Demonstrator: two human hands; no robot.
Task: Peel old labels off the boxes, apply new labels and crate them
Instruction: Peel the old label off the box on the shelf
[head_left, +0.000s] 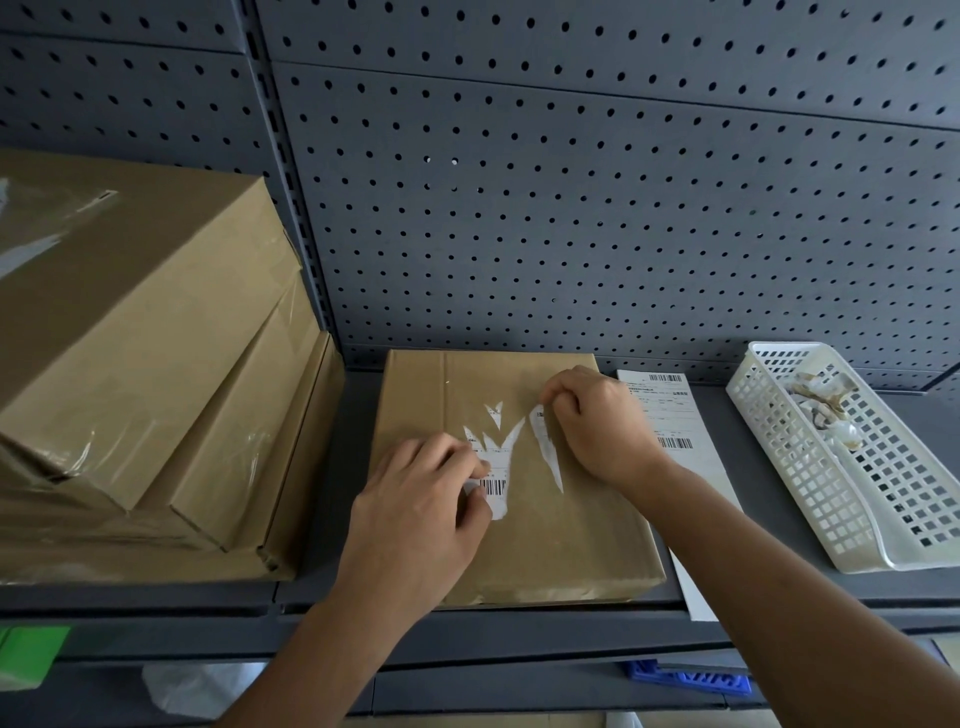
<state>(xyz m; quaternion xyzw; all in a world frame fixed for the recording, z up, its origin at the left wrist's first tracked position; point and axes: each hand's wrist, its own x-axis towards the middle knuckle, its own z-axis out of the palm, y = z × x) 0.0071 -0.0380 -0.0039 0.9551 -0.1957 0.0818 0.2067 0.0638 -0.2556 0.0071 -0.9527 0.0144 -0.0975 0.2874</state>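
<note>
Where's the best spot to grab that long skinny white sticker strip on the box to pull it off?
Pinch its wide top end, coming from the far right, where the right hand is. The strip narrows to a thin point toward you, so pulling from the wide end down the box probably tears less.

Stacked boxes block left; basket right; pegboard behind.

Curled left hand, curled right hand
</note>
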